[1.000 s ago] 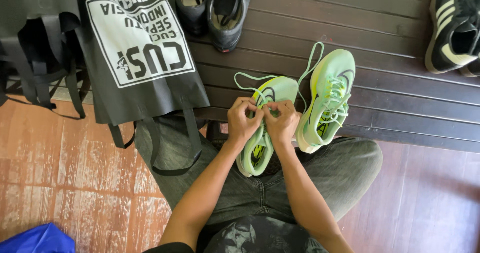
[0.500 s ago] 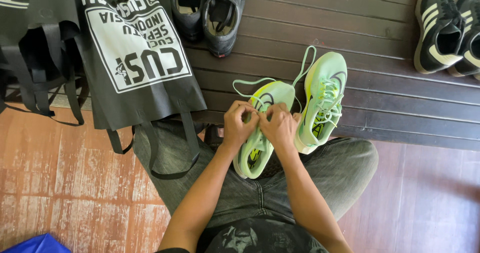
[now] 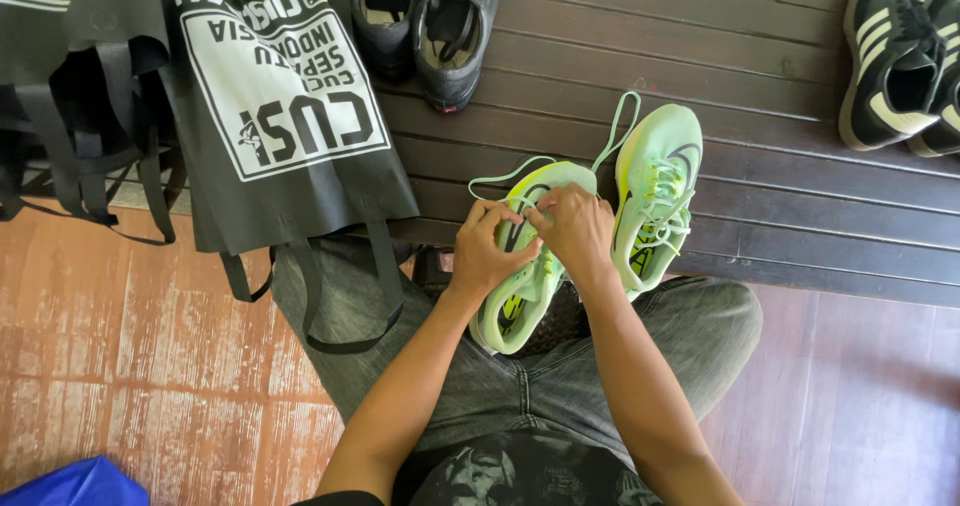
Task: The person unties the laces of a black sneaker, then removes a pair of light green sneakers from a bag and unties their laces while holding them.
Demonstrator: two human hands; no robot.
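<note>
Both your hands pinch the lace over the near shoe (image 3: pixel 520 296) — left hand (image 3: pixel 487 249) and right hand (image 3: pixel 575 231) curled tight, fingertips meeting. It lies propped on your lap, toe on the bench (image 3: pixel 780 176), steadying it — its mate (image 3: pixel 655 191) just beside.

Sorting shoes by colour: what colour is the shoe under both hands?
Pale mint green shoe with neon yellow accents and matching laces, seen in the head view.

Both forearms reach forward from the bottom edge and converge over the pale green shoe (image 3: pixel 520 296) on the lap. The left hand (image 3: pixel 487 251) and the right hand (image 3: pixel 574 228) meet above its tongue, fingers curled, fingertips pinched together, knuckles facing up.
</note>
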